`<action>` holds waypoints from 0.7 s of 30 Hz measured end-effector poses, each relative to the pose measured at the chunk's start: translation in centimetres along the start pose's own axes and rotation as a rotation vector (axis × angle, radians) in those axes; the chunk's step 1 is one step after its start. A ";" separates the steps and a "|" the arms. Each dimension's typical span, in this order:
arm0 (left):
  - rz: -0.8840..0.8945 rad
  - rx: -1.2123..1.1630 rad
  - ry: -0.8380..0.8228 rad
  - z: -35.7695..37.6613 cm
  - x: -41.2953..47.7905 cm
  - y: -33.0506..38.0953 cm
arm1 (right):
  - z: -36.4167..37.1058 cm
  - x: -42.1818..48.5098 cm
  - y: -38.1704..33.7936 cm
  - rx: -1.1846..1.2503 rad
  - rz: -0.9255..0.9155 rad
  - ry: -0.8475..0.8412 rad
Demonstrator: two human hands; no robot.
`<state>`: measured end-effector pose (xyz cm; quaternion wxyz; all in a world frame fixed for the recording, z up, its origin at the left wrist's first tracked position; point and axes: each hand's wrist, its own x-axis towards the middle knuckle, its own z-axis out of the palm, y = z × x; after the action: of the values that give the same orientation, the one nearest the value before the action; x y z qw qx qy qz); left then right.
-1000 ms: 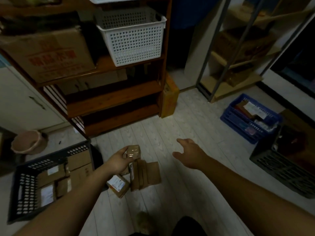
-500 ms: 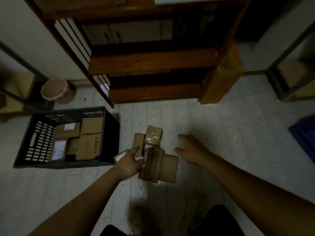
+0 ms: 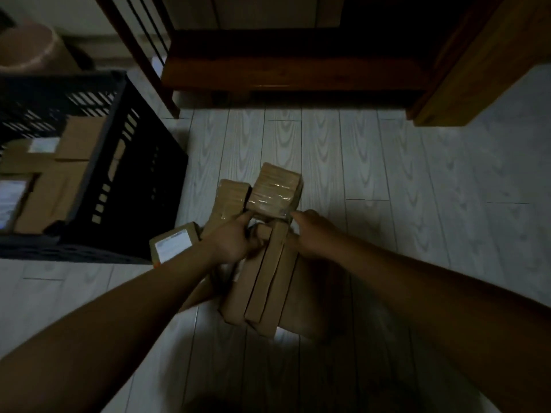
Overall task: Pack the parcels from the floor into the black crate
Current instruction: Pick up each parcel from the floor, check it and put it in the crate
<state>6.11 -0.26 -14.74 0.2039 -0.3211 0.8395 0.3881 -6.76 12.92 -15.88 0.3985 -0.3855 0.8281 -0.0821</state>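
A pile of brown cardboard parcels lies on the pale floor in the middle of the view. Several flat parcels (image 3: 265,281) stand on edge side by side. My left hand (image 3: 231,241) grips their left end and my right hand (image 3: 310,234) grips their right end. A taped parcel (image 3: 275,192) sits just beyond my fingers, with another taped one (image 3: 229,198) to its left. A small parcel with a white label (image 3: 174,242) lies by my left wrist. The black crate (image 3: 125,186) stands at the left and holds several parcels (image 3: 77,138).
A dark wooden shelf unit (image 3: 283,64) stands beyond the parcels. A wooden board (image 3: 483,70) leans at the upper right. A round pinkish bin (image 3: 26,49) sits behind the crate. Pale plank floor (image 3: 417,189) stretches to the right.
The view has dropped closer to the floor. Both hands have moved in onto the stack of flat parcels and now grip it from either side; before, the right hand hovered open.
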 end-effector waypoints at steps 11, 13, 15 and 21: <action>0.018 0.187 -0.031 2.9 3.3 -1.3 | -1.6 0.7 2.0 -0.075 -0.088 -0.031; 0.020 0.207 -0.003 3.0 3.3 -1.9 | -1.2 0.2 2.1 -0.034 -0.080 -0.045; 0.025 0.249 0.003 3.2 3.3 -2.5 | -0.9 0.0 2.2 0.011 -0.073 -0.045; 0.064 0.397 -0.086 3.4 3.1 -2.2 | -1.1 0.0 1.2 0.102 -0.102 0.018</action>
<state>5.76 0.17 -19.85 0.2865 -0.2309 0.8998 0.2346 -8.26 13.58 -15.70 0.4053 -0.4056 0.8058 -0.1478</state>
